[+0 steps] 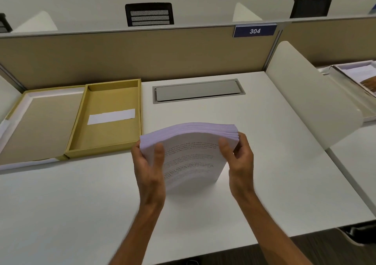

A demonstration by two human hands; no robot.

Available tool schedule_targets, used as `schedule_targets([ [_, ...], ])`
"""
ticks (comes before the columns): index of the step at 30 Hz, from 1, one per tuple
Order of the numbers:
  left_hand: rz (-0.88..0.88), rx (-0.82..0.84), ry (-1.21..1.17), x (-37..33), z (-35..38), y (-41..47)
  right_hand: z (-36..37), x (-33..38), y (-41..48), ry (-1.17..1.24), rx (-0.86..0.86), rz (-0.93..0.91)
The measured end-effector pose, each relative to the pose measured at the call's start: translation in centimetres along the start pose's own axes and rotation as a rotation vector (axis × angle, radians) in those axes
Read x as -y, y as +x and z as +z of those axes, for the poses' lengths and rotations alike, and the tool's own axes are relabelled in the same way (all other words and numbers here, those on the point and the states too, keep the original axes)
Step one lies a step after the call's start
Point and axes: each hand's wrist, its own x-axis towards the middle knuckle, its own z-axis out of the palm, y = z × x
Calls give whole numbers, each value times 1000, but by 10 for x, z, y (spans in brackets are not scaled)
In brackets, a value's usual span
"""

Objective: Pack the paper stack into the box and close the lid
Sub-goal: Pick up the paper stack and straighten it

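a thick paper stack point(191, 154) of white printed sheets stands on its lower edge on the smooth white counter point(81, 213), bowed so its top edge fans in a curve, the print on the facing sheet blurred. the left hand point(149, 167) clasps the stack's left edge, thumb across the front sheet and fingers behind; the right hand point(238, 158) grips the right edge the same way, thumb in front, fingers curled round the back. to the left, just beside the stack but apart from it, lies the open box point(109, 116), a shallow rectangular tray of mustard-yellow card with a white paper strip point(111, 116) on its floor. its lid point(38, 122) lies flat further left, brown inside with a pale border, joined along the box's left wall. behind the stack a grey metal cable hatch point(198, 90) sits flush in the counter, and a tan fabric partition point(142, 55) carries a blue plate reading 304 point(255, 31). a white curved divider point(309, 93) rises at the right.
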Motion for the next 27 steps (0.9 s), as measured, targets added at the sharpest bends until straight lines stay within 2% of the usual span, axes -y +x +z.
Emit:
schedule_targets([
  [3, 38, 101, 161, 13, -24, -3, -26, -14, 3, -123, 137, -5],
  [8, 58, 105, 346, 16, -44, 9, -43, -12, 20, -257, 220, -16],
  [15, 114, 82, 346, 14, -42, 22, -42, -3, 35, -308, 201, -85],
  [20, 56, 106, 342, 22, -49, 19, -42, -12, 28, -273, 221, -60],
  [27, 74, 66, 297, 19, -44, 18, -41, -11, 28, -263, 201, -80],
])
